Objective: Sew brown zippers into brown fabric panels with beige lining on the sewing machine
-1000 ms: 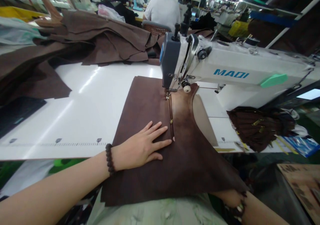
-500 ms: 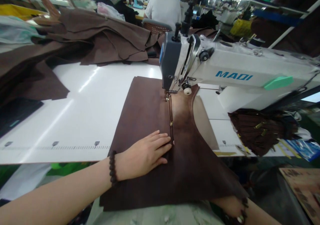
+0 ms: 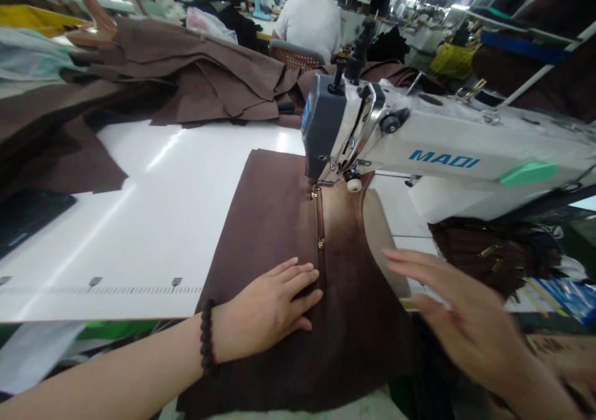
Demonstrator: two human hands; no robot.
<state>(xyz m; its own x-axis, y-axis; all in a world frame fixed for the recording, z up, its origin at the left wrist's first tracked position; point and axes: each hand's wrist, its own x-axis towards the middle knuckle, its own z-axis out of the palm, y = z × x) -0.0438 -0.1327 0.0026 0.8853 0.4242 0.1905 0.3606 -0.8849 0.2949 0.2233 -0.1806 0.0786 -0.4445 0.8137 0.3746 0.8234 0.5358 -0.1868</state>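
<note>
Head | brown panel point(image 3: 270, 221): under left fingers point(image 3: 298, 281), flat, ungripping | beside right fingers point(image 3: 423, 267), parted, empty

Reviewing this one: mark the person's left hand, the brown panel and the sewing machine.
Left hand point(image 3: 265, 311), head view, back of the hand.
Brown panel point(image 3: 349, 302), head view, its flat surface.
Sewing machine point(image 3: 419, 141), head view, its white body.

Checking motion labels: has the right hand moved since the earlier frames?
Yes: the right hand came out from under the panel, up toward the machine.
</note>
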